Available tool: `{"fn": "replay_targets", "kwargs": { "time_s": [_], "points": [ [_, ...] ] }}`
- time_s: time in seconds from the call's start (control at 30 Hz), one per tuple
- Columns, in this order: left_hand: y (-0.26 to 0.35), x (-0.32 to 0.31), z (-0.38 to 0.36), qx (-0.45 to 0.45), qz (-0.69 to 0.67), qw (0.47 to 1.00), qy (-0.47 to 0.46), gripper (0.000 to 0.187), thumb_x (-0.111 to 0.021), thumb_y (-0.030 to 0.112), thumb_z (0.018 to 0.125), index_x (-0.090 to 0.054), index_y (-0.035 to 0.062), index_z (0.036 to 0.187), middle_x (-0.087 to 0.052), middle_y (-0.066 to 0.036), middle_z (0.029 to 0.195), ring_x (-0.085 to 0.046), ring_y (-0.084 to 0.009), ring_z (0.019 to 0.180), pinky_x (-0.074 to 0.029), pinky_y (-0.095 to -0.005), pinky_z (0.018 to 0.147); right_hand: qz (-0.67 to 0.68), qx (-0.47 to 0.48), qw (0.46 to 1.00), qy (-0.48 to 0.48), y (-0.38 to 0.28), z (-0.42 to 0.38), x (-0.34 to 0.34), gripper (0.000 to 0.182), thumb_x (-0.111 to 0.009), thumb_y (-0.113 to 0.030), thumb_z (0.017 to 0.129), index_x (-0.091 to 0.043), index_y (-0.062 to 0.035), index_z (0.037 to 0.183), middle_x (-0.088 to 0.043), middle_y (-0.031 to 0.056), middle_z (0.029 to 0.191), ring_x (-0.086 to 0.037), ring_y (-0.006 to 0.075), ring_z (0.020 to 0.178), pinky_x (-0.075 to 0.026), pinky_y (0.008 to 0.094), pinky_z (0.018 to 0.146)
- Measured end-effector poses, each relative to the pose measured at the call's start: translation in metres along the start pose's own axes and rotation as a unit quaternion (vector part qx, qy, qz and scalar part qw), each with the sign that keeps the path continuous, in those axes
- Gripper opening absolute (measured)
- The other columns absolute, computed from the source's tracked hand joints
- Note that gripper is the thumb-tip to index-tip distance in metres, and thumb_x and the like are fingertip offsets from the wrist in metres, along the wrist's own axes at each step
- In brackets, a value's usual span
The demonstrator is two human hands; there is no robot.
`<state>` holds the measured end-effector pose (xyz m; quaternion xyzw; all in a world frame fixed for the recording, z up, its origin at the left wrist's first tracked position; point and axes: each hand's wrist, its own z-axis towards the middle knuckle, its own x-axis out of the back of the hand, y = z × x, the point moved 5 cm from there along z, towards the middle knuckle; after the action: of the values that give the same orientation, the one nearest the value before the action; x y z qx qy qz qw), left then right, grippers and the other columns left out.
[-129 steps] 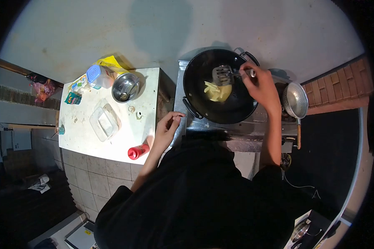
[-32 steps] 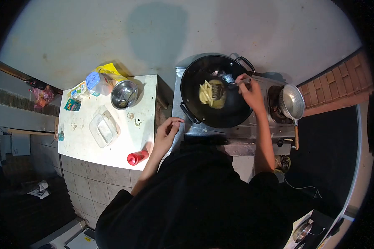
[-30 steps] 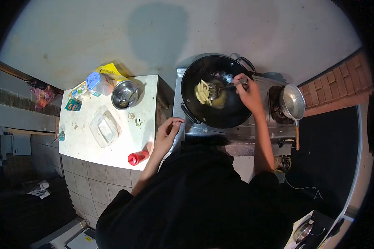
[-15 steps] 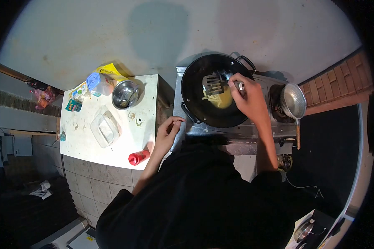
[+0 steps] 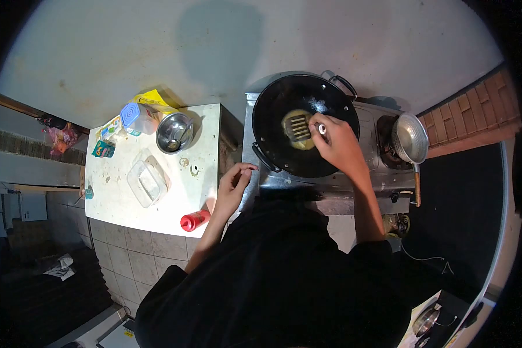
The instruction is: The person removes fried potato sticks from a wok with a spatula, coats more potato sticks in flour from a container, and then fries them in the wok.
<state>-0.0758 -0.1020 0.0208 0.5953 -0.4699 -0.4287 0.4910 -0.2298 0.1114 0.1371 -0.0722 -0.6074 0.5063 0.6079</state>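
Head view shows our right hand (image 5: 337, 142) with its fingers curled tight around the metal handle of the slotted spatula (image 5: 298, 124), whose blade now lies flat over the yellow pool of oil at the bottom of the black wok (image 5: 305, 124). Half a second back the blade was raised and tilted toward the wok's far left side; it has come down and toward the centre, and our hand has slid in over the wok's near right rim. We judge from this that the blade is pressing or sweeping through the oil, so the frying is in mid-course. The pale potato strips that lay plainly in the wok about a second ago are now mostly hidden under the blade, and we cannot tell how they lie. Our left hand (image 5: 233, 187) has not shifted: it rests loosely bent, holding nothing, on the edge of the white counter (image 5: 156, 209) just left of the wok. Farther left of the wok the red bottle (image 5: 193, 220), the clear plastic container (image 5: 147, 181) and the steel bowl (image 5: 174, 132) stand as before. Right of the wok, the metal ladle-pan (image 5: 410, 139) sits on the other burner of the stove (image 5: 365, 174).
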Motion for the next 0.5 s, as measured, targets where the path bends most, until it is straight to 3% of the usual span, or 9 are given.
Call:
{"fn": "replay_targets", "kwargs": {
  "time_s": [0.03, 0.1, 0.2, 0.33, 0.43, 0.5],
  "points": [
    [0.0, 0.0, 0.0, -0.001, 0.0, 1.0, 0.001, 0.018, -0.055, 0.019, 0.102, -0.065, 0.0056, 0.107, -0.043, 0.009, 0.075, -0.036, -0.0017, 0.068, -0.027, -0.0195, 0.059, -0.02, -0.036, 0.999, -0.014, 0.006, 0.001, 0.002, 0.012, -0.06, -0.01, 0.086, -0.062, -0.0033, 0.096, -0.065, 0.021, 0.085, -0.064, 0.0367, 0.07, -0.049, 0.0403, 0.063],
    [0.001, 0.001, 0.0, -0.017, 0.01, 1.0, 0.004, 0.018, -0.055, 0.019, 0.102, -0.065, 0.0055, 0.107, -0.044, 0.008, 0.075, -0.037, -0.0018, 0.069, -0.027, -0.0194, 0.06, -0.022, -0.01, 1.0, 0.019, 0.007, 0.0, 0.011, 0.011, -0.06, -0.011, 0.087, -0.061, -0.0031, 0.095, -0.064, 0.0204, 0.081, -0.064, 0.0355, 0.068, -0.048, 0.0403, 0.062],
    [-0.001, 0.002, -0.001, 0.004, -0.003, 1.0, 0.0, 0.018, -0.055, 0.019, 0.102, -0.065, 0.0053, 0.107, -0.045, 0.008, 0.076, -0.037, -0.0018, 0.069, -0.028, -0.0195, 0.061, -0.05, -0.067, 0.996, 0.044, 0.013, 0.002, 0.034, 0.012, -0.061, -0.014, 0.089, -0.062, -0.0041, 0.096, -0.062, 0.0198, 0.071, -0.063, 0.0359, 0.063, -0.047, 0.0412, 0.06],
    [-0.002, 0.001, 0.0, -0.002, 0.002, 1.0, 0.003, 0.018, -0.055, 0.019, 0.102, -0.065, 0.0053, 0.107, -0.045, 0.008, 0.076, -0.037, -0.0018, 0.07, -0.027, -0.0195, 0.061, -0.096, -0.05, 0.989, 0.103, 0.024, 0.003, 0.057, 0.013, -0.062, -0.013, 0.088, -0.063, -0.0029, 0.096, -0.062, 0.021, 0.071, -0.063, 0.0371, 0.064, -0.047, 0.0408, 0.06],
    [-0.002, 0.0, 0.0, 0.003, 0.003, 1.0, 0.001, 0.018, -0.055, 0.019, 0.102, -0.065, 0.0053, 0.107, -0.044, 0.009, 0.075, -0.036, -0.0018, 0.069, -0.027, -0.0194, 0.061, -0.122, -0.109, 0.983, 0.079, 0.025, 0.005, 0.07, 0.015, -0.062, -0.013, 0.087, -0.063, -0.0022, 0.097, -0.062, 0.0207, 0.07, -0.064, 0.0366, 0.064, -0.048, 0.0407, 0.06],
    [-0.001, 0.0, 0.001, 0.0, 0.012, 1.0, 0.006, 0.018, -0.055, 0.019, 0.102, -0.065, 0.0052, 0.107, -0.043, 0.009, 0.074, -0.036, -0.0017, 0.069, -0.027, -0.0196, 0.06, -0.126, -0.098, 0.984, 0.084, 0.029, 0.006, 0.074, 0.015, -0.062, -0.013, 0.087, -0.064, -0.0021, 0.097, -0.062, 0.0206, 0.07, -0.064, 0.036, 0.064, -0.048, 0.0405, 0.06]
  ]
}}
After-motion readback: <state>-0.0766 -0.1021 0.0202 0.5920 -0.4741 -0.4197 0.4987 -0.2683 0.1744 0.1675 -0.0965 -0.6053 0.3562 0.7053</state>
